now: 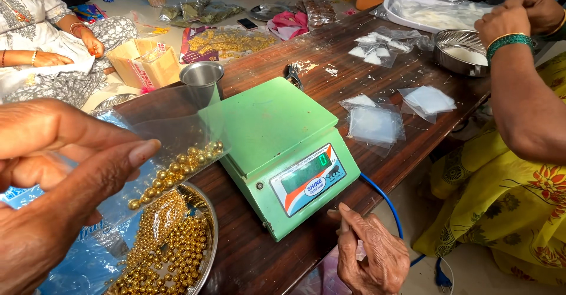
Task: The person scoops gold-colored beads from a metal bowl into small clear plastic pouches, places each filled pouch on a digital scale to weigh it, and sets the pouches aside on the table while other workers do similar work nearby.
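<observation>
While left hand (53, 171) grip pinches clear pouch (171, 147), gold beads (177, 171) fill corner.

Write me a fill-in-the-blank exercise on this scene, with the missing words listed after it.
1. The left hand holds a clear plastic bag with ____ beads inside.
2. The weighing scale on the wooden table has a ____ body.
3. The scale's pan is ____.
4. The cable running from the scale is ____.

Missing words: golden; green; empty; blue
</observation>
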